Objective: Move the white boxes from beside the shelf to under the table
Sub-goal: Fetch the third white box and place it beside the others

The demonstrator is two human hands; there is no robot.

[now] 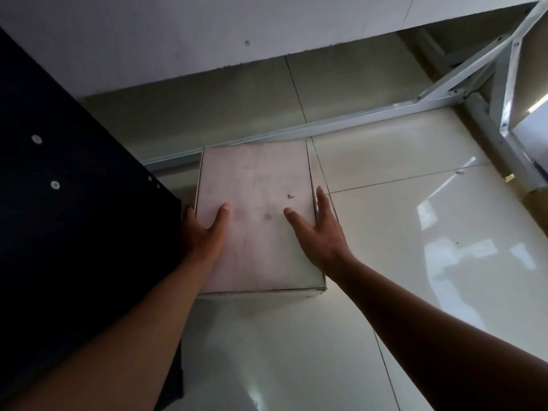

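Note:
A white box (255, 185) with a smudged, dusty lid stands on the glossy tiled floor, close against the black shelf (74, 218) on its left. My left hand (204, 229) clasps the box's left side, thumb on the lid, fingers down in the narrow gap beside the shelf. My right hand (317, 232) clasps the right side, thumb on the lid and fingers along the right edge. The box's far end lies near a white metal rail (341, 118) of the table frame. Whether the box is lifted off the floor, I cannot tell.
The white metal table frame has diagonal braces (486, 66) and a leg (486, 120) at the right. A white wall (207, 31) runs behind. Shiny cream floor tiles (415, 221) spread to the right and front. A brown cardboard edge (536, 203) shows at far right.

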